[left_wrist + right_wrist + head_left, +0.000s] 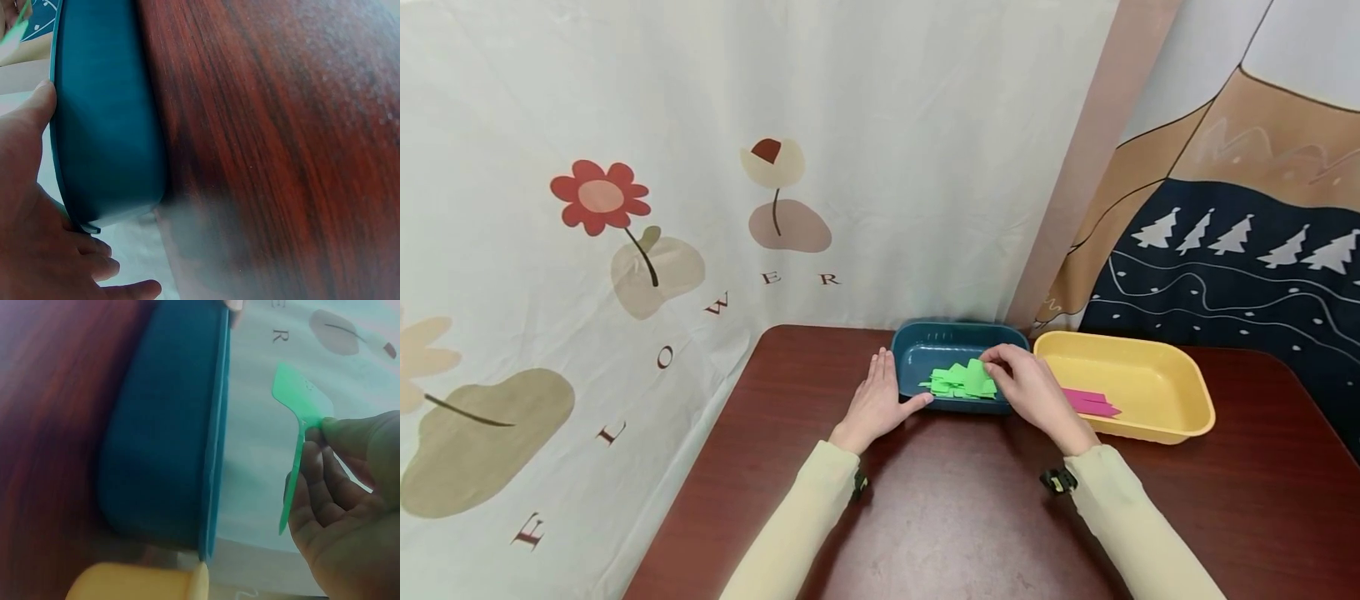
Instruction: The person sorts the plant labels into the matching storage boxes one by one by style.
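Observation:
A dark teal plastic basin (917,331) stands at the table's back edge with a heap of bright green plastic plant labels (951,380) inside. My left hand (877,400) rests at its left end, fingers straight along the outside and thumb on the front rim; the left wrist view shows the thumb (42,103) on that rim. Above the basin's right side, my right hand (1026,379) pinches one green plant label (303,400) between thumb and fingers. This label has a broad head and a narrow pointed stem.
Right of the teal basin stands a yellow basin (1150,383), with several magenta pointed strips (1092,403) in its left part. Both are on a dark reddish wooden table (970,517). A printed curtain (880,167) hangs directly behind.

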Demonstrator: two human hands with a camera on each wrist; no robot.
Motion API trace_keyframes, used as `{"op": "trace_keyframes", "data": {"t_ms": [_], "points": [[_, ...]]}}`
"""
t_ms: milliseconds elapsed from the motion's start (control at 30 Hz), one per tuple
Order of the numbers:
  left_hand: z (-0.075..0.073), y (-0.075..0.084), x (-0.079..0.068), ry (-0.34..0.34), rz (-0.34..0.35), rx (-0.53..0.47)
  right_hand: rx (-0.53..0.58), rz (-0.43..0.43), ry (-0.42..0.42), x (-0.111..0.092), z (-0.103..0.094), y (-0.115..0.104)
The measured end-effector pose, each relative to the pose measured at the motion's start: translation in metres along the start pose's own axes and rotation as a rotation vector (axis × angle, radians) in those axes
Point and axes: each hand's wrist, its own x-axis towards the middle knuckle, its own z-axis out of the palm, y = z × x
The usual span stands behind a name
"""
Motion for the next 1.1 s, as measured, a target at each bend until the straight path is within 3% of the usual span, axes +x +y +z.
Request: {"op": "trace_keyframes", "data": {"t_ms": [400,933,1100], "points": [[0.004,0.006,0.0,0.0,-0.007,-0.005,-0.004,0.116,-0.048,0.031,0.023,0.016],[0.007,0.013,-0.001,-0.032,0.006,-0.011,-0.053,0.234,-0.177,0.038,0.041,0.034],[0.008,0.011,0.001,-0.037,0.019,-0.008,-0.079,0.26,-0.166,0.032,0.04,0.032]]}}
